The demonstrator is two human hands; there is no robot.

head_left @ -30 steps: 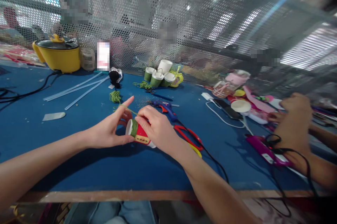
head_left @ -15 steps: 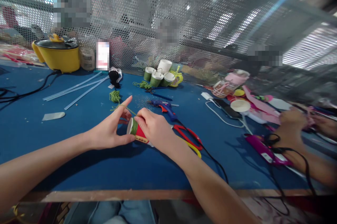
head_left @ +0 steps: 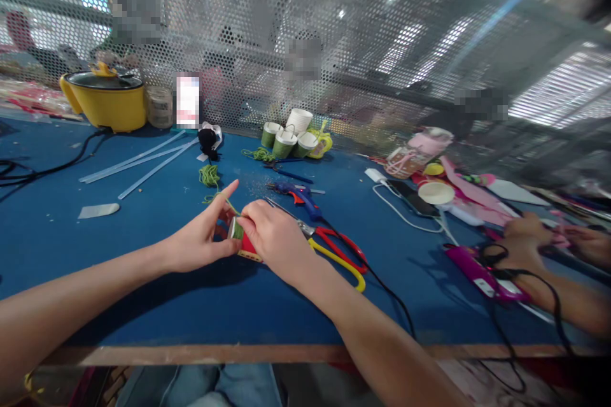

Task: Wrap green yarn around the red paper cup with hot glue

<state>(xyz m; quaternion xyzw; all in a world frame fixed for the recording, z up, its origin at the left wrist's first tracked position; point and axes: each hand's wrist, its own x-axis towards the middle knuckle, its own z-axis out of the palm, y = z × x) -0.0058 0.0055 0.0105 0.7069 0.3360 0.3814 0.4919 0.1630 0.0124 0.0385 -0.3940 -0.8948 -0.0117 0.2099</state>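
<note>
A small red paper cup [head_left: 244, 242] with green string wound round its rim lies on its side on the blue table [head_left: 143, 292]. My right hand [head_left: 272, 238] is closed over the cup's body and presses the string at the rim. My left hand [head_left: 203, 238] pinches the cup's open rim with thumb and fingers, its forefinger pointing up. A strand of green string [head_left: 220, 198] runs from the cup up to a loose green bundle [head_left: 209, 174] further back.
Red-and-yellow scissors [head_left: 334, 248] and a blue glue gun [head_left: 298, 193] lie just right of my hands. Green wrapped cups [head_left: 286, 139], a yellow pot [head_left: 105, 100], clear glue sticks [head_left: 143, 165] stand behind. Another person's hands [head_left: 529, 235] work at the right beside a pink glue gun [head_left: 475, 270].
Both my hands and the cup have shifted slightly back and left, uncovering the scissors. The other person's hands at the right have moved lower and further right.
</note>
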